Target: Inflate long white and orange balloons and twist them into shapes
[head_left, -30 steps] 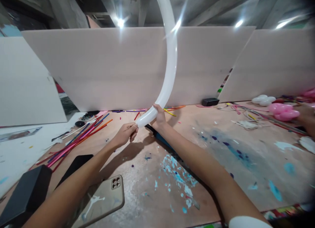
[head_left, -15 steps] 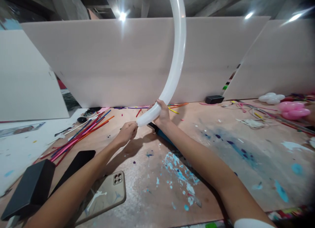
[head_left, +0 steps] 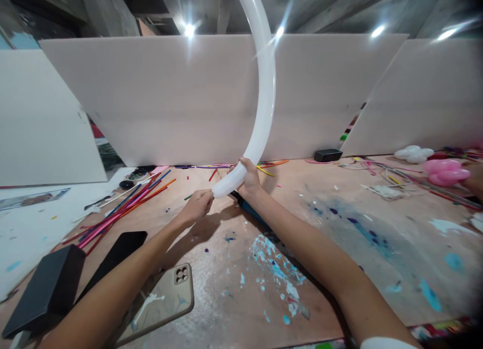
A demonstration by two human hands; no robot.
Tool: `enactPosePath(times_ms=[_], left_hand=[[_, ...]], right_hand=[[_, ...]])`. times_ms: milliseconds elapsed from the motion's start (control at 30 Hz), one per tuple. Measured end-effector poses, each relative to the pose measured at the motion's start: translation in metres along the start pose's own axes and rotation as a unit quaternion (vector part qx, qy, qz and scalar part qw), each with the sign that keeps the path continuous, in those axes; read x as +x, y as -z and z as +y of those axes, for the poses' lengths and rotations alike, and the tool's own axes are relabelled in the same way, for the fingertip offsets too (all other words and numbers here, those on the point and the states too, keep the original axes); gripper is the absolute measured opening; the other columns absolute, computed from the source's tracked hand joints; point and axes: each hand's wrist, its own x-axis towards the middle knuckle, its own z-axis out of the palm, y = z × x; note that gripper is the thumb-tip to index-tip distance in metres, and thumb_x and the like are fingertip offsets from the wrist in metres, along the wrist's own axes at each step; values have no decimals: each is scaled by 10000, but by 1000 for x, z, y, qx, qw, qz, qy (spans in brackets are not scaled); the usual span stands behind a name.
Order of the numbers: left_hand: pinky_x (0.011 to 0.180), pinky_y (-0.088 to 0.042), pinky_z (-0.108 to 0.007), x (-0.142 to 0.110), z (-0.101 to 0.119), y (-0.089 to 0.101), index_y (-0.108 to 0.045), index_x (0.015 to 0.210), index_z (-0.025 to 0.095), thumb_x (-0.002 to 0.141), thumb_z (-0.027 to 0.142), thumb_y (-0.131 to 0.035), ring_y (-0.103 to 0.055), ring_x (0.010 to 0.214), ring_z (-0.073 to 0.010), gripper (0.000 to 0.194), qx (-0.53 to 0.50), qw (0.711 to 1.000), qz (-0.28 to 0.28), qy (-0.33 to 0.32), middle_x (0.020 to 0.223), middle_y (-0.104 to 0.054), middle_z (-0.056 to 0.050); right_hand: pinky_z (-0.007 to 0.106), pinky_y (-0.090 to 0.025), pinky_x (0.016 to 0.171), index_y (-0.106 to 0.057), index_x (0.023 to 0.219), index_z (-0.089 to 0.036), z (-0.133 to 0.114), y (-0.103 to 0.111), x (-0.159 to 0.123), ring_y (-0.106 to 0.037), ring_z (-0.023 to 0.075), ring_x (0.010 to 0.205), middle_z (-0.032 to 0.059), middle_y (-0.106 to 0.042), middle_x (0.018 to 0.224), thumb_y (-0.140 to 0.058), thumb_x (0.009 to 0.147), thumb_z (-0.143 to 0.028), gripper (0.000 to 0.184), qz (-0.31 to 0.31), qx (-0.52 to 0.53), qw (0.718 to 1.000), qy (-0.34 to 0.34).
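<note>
White latex, by its look, forms the long, inflated balloon (head_left: 267, 87) curving up past the pale panel (head_left: 169, 97) in the head view. The left hand (head_left: 197, 205) pinches its lower end above the table (head_left: 211, 293); the right hand (head_left: 250, 182) grips it nearby, beside a blue-and-black tool (head_left: 252, 211). That pinch probably keeps the air in.

The phone case (head_left: 174, 302) bears a white logo (head_left: 148, 309) of a leaping figure (limbs spread wide).
</note>
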Motion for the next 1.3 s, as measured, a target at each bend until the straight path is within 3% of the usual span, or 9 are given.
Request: enactPosePath(times_ms=[400,633,800,1300], left_hand=[[410,-181,-213,0,1,0,-365,554,202,773,321,-443,-240,383,-59,261,-31,999,-10,-4,439,-277,74],[398,-173,-210,0,4,3,-354,565,205,777,326,-453,-233,371,-52,264,-67,998,-15,-2,446,-269,80],[393,-157,-208,0,1,1,-351,592,207,786,338,-461,-213,365,-48,258,-88,996,-34,-1,448,-257,89],[391,-147,-200,-1,7,0,-350,583,204,782,362,-488,-214,359,-38,288,-108,993,-38,-10,451,-253,94]], right_hand=[[257,-530,523,-536,662,-193,-1,1,0,-568,118,467,-55,-572,490,-696,629,-221,166,-18,-8,1000,0],[272,-569,716,-662,780,-148,-10,0,-2,-691,169,763,39,-743,779,-691,595,-117,190,-71,-38,996,-31],[252,-529,591,-603,667,-177,-13,0,-1,-609,128,569,-33,-652,566,-712,565,-93,171,-67,-44,997,-18],[218,-494,565,-565,736,-194,-14,-2,-1,-556,98,529,-77,-596,537,-695,567,-92,236,-56,-41,998,-11]])
